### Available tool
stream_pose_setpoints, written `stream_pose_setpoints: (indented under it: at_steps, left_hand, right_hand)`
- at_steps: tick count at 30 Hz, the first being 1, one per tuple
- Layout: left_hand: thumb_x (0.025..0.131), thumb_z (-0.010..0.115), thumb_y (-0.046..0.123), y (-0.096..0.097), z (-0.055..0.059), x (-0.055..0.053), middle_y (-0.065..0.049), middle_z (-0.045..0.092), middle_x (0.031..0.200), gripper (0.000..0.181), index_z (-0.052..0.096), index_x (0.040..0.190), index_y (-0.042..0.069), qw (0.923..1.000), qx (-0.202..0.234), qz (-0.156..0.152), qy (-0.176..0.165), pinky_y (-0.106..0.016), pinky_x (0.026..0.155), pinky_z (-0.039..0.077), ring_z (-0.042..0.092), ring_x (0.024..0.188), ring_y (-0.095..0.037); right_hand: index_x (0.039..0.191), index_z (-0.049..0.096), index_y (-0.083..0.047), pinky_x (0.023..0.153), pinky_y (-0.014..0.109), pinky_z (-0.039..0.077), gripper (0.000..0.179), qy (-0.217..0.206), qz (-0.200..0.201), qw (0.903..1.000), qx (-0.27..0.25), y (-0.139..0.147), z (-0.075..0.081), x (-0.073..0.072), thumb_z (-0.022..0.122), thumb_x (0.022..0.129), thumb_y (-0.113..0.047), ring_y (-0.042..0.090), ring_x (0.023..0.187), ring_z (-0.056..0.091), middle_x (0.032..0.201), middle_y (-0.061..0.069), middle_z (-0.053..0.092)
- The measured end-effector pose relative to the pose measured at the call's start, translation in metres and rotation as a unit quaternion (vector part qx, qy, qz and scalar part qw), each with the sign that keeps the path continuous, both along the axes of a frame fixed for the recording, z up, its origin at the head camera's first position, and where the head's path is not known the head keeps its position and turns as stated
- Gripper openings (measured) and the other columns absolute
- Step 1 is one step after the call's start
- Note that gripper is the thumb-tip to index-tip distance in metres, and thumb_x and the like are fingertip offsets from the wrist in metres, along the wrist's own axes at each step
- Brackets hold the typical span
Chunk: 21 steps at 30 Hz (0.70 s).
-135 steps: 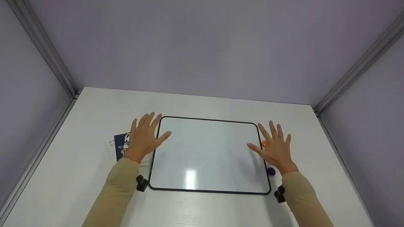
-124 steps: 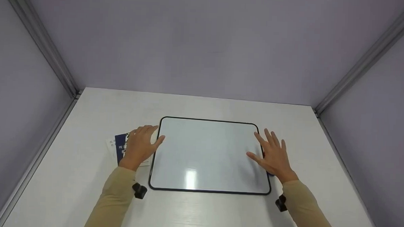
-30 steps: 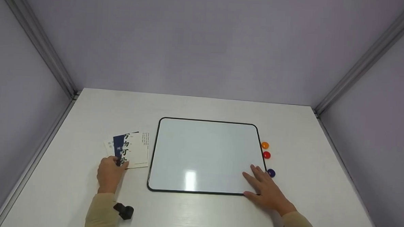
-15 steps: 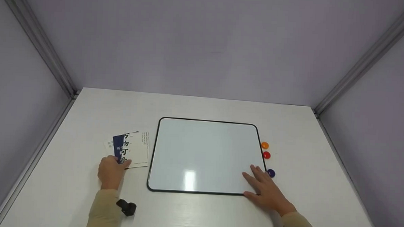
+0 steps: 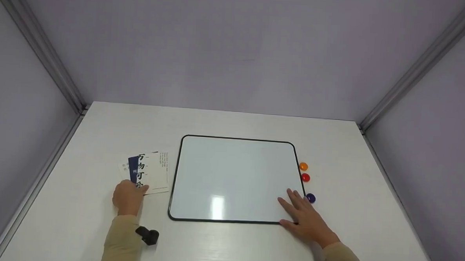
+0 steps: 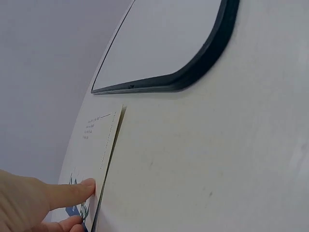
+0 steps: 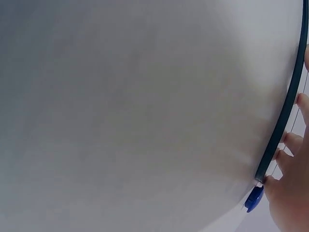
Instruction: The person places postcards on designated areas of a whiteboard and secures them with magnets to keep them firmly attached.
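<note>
A: What does the left hand [image 5: 128, 197] have?

B: It pinches the white card [image 5: 154, 174] at its near left corner; the thumb lies on the printed face, the other fingers curl at the edge; I cannot tell whether the cards beneath are in the pinch too.

A: Which cards are those?

B: A blue card [image 5: 133, 166] shows past its left side, and a pale card [image 5: 123, 167] past that; all three overlap, left of the whiteboard [image 5: 234, 173] and apart from its black frame.

A: And the right hand [image 5: 309, 222]?

B: Its fingers are spread apart over the whiteboard's near right corner; the thumb lies at the near rim.

A: Anything around it?

B: A dark blue disc [image 5: 310, 198] is just beside the outer fingers, along the right rim; a red disc [image 5: 305, 177] and an orange disc [image 5: 303, 166] sit close together farther up that side; the whiteboard lies flat on the white surface [image 5: 219, 247], a bright reflection on its near half.
</note>
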<state>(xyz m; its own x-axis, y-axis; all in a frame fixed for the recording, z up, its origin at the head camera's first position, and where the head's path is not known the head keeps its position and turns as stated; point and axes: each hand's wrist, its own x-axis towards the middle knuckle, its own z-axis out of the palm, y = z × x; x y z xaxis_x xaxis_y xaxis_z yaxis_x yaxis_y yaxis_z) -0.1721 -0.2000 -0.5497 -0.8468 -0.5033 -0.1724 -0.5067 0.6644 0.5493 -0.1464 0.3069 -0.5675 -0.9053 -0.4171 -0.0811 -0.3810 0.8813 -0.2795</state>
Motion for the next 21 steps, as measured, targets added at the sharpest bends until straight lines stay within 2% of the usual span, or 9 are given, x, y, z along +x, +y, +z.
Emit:
stream_pose_setpoints:
  at_steps: [3,6,9,12,17,19,21]
  left_hand:
    - [0.085,0.07,0.022,-0.0008,0.0016,-0.0009,-0.028,0.065,0.092,0.042,0.06,0.1,-0.015,0.9999,0.007,0.001,-0.011,-0.04,0.063,0.048,0.059,0.076,-0.032]
    - [0.085,0.07,0.022,-0.0027,0.0017,-0.001,-0.029,0.066,0.093,0.042,0.06,0.101,-0.015,0.9996,0.026,0.0,-0.011,-0.039,0.063,0.048,0.06,0.076,-0.032]
    - [0.084,0.07,0.02,-0.0043,0.001,0.0005,-0.03,0.066,0.096,0.041,0.061,0.103,-0.015,0.9986,0.052,0.002,0.008,-0.039,0.063,0.048,0.062,0.078,-0.033]
    - [0.085,0.069,0.02,-0.0047,-0.0005,0.0019,-0.031,0.066,0.102,0.041,0.059,0.107,-0.014,0.9968,0.074,0.007,0.03,-0.043,0.067,0.049,0.063,0.085,-0.037]
    - [0.086,0.068,0.021,-0.0048,-0.0032,0.0014,-0.031,0.061,0.111,0.044,0.055,0.114,-0.011,0.9913,0.119,0.024,0.051,-0.048,0.079,0.047,0.059,0.098,-0.041]
    - [0.087,0.068,0.02,-0.0055,-0.0044,0.0009,-0.031,0.06,0.112,0.044,0.054,0.114,-0.011,0.9883,0.136,0.028,0.064,-0.049,0.082,0.046,0.057,0.099,-0.04]
    - [0.086,0.068,0.019,-0.0061,-0.0059,-0.0002,-0.03,0.06,0.11,0.043,0.054,0.113,-0.011,0.9856,0.147,0.03,0.079,-0.048,0.084,0.046,0.056,0.099,-0.04]
  right_hand:
    - [0.15,0.033,-0.029,0.122,0.055,0.019,0.066,0.018,0.004,0.9998,0.002,0.0003,-0.0022,0.0001,0.053,0.092,-0.055,0.034,0.15,0.022,0.162,0.009,0.024]
    - [0.149,0.035,-0.027,0.126,0.036,0.006,0.065,0.038,0.016,0.9991,-0.008,0.002,-0.0051,0.0005,0.054,0.092,-0.052,0.035,0.149,0.024,0.161,0.011,0.026]
    - [0.149,0.036,-0.026,0.12,0.015,-0.013,0.064,0.054,0.029,0.9979,-0.019,0.0039,-0.0076,0.0007,0.056,0.092,-0.048,0.036,0.148,0.026,0.16,0.013,0.027]
    - [0.149,0.036,-0.024,0.115,0.007,-0.02,0.064,0.069,0.042,0.9965,-0.022,0.0055,-0.0086,0.0002,0.057,0.093,-0.046,0.038,0.147,0.027,0.159,0.015,0.028]
    - [0.149,0.035,-0.025,0.115,0.007,-0.02,0.064,0.058,0.042,0.9972,-0.024,0.0072,-0.0078,-0.0014,0.056,0.093,-0.047,0.038,0.148,0.026,0.16,0.014,0.027]
    - [0.149,0.034,-0.025,0.124,0.02,-0.008,0.065,0.052,0.04,0.9977,-0.02,0.0072,-0.0071,-0.0018,0.057,0.093,-0.047,0.038,0.148,0.025,0.16,0.014,0.026]
    - [0.149,0.035,-0.025,0.126,0.036,0.005,0.065,0.049,0.038,0.9979,-0.014,0.007,-0.0065,-0.0022,0.057,0.092,-0.047,0.037,0.149,0.025,0.16,0.013,0.026]
